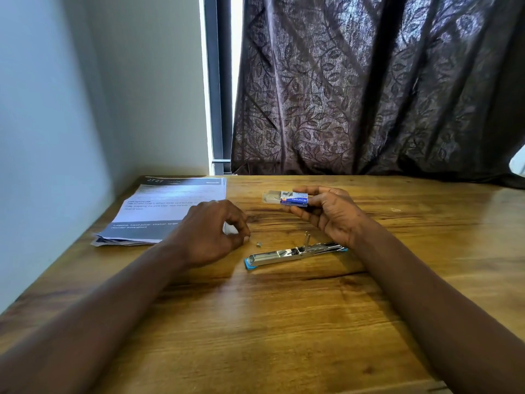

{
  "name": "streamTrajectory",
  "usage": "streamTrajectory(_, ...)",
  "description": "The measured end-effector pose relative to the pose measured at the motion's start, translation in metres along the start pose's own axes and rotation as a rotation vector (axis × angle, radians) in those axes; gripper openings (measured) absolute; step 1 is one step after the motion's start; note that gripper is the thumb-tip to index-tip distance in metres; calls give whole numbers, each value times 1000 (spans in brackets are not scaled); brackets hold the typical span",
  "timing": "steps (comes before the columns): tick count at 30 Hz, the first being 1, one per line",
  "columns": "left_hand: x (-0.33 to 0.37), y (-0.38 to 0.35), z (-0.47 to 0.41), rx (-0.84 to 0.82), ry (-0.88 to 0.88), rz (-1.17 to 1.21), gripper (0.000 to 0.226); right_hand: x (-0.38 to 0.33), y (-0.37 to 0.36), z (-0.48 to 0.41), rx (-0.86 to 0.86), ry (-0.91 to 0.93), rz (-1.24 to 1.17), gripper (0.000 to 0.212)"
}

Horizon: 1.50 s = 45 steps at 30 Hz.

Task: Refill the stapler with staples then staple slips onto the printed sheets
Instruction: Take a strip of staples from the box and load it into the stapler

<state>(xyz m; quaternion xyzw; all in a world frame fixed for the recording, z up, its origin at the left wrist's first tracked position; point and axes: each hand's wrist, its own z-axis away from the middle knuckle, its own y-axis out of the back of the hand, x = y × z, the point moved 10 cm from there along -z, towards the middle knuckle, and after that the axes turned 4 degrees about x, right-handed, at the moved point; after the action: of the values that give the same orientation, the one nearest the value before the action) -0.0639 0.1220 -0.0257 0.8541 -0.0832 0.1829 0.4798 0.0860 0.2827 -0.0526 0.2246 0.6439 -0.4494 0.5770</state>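
Note:
A metal stapler (287, 254) with blue ends lies swung fully open on the wooden table (284, 322). My right hand (329, 214) holds a small blue staple box (287, 198) above the table, its inner tray slid out to the left. My left hand (216, 231) rests on the table left of the stapler, its fingertips pinched together; what they hold is too small to tell. A tiny clump of staples (258, 245) lies on the wood between my left hand and the stapler. A stack of printed sheets (167, 209) lies at the far left.
A wall runs along the table's left edge. A dark patterned curtain (369, 95) hangs behind the far edge, with a strip of window frame (217, 81) beside it. A white slip of paper (228, 228) shows under my left hand.

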Motion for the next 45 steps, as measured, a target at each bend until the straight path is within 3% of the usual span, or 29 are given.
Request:
streamTrajectory(9,10,7,-1,73,-73,54,17,-1,-3,3,-1,-10,-19,29)
streamTrajectory(15,28,5,2,51,-178,-2,17,1,-4,5,-8,-19,51,32)
streamTrajectory(22,35,-9,5,-46,-183,-98,17,3,-14,10,-92,-25,123,28)
streamTrajectory(24,39,-4,5,12,-205,-68,15,3,-17,12,-127,-27,121,28)
streamTrajectory(29,42,38,8,330,-217,57,13,5,-24,15,-177,-25,152,30)
streamTrajectory(32,37,49,10,406,-186,63,16,7,-29,18,-219,-18,200,27)
streamTrajectory(45,27,34,3,283,-112,35,20,11,-41,26,-350,-30,243,23)
